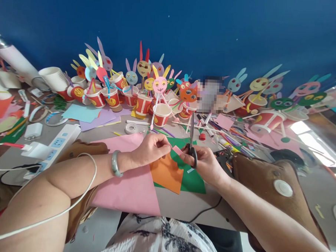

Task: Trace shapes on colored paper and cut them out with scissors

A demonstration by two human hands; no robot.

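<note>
My right hand [208,165] holds a pair of scissors [192,132] by its dark handles, blades pointing up. A small piece of pink paper [178,150] is also pinched between that hand's thumb and fingers. Just left of it, my left hand [153,149] is closed in a pinch; whatever lies between its fingertips is too small to make out. Below the hands are an orange paper sheet [165,176] and a green paper sheet [195,183]. A large pink sheet [123,194] extends under my left forearm.
Red-and-white paper cups [143,105] with paper animal faces stand along the blue wall. A tape roll [131,128], pens [234,143] and coloured paper [83,112] lie in front. A power strip [58,145] is at left. A white cable [81,202] crosses my left arm; a brown cushion [260,178] lies right.
</note>
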